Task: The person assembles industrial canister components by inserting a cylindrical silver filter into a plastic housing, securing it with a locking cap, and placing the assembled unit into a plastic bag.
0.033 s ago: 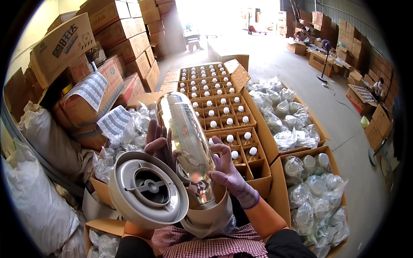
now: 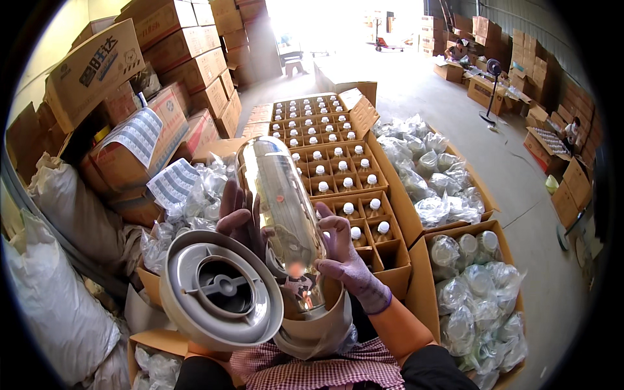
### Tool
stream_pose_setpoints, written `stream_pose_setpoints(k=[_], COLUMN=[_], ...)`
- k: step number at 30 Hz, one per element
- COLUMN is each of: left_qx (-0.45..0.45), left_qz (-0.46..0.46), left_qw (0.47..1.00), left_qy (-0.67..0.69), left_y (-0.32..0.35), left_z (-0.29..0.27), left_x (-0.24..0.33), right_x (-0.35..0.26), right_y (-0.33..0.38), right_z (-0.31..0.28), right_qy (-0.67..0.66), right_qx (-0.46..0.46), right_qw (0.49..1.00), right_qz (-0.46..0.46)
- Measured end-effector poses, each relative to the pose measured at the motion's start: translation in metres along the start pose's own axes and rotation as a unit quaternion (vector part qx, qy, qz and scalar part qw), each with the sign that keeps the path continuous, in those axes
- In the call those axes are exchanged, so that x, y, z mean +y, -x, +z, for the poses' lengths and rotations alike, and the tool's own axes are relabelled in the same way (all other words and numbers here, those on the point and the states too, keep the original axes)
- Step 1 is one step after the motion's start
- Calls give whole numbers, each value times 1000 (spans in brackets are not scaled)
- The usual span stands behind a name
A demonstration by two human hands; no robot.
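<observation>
Flask [image 2: 281, 201]: shiny silver, gold tint. Round disc [image 2: 225, 285]: grey, dark centre [image 2: 235, 302]. Shell [image 2: 312, 337]: grey-beige. Left glove [image 2: 238, 218]: dusky purple. Right glove [image 2: 353, 266]: paler purple, darker cuff [image 2: 380, 300]. Apron [image 2: 312, 374]: red-and-white check. Sleeves [image 2: 435, 372]: black. Boxes [image 2: 392, 284]: brown. Bottle caps [image 2: 383, 227]: white. Sack [image 2: 65, 309]: white. 2 sheets [image 2: 136, 135]: blue-and-white, banded. Floor [image 2: 416, 94]: grey.

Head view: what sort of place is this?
Probably a packing workshop or warehouse: cartons are stacked high on the left, divided boxes of white-capped bottles stand in a row ahead, and a red pallet jack seems to be near the bright far end.
</observation>
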State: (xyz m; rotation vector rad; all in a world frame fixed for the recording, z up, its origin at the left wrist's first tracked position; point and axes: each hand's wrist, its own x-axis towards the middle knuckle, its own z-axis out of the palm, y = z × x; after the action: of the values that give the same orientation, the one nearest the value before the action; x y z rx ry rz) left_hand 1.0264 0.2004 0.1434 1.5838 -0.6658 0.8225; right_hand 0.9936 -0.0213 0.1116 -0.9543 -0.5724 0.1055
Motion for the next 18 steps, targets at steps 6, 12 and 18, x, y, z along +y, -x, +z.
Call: stream_pose_setpoints(k=[6,12,18], left_qx=[-2,-105,-179], left_qz=[-28,-26,16], left_qw=[997,983,969], left_qy=[72,149,170], left_y=[13,63,99], left_z=[-3,-24,-27], left_x=[-3,15,27], right_x=[2,-1,0], right_y=[-9,14,21], right_z=[-13,-20,-17], right_qy=[-9,-50,13], right_qx=[-114,-18,46], right_qw=[986,996,999], right_qz=[-118,-65,-7])
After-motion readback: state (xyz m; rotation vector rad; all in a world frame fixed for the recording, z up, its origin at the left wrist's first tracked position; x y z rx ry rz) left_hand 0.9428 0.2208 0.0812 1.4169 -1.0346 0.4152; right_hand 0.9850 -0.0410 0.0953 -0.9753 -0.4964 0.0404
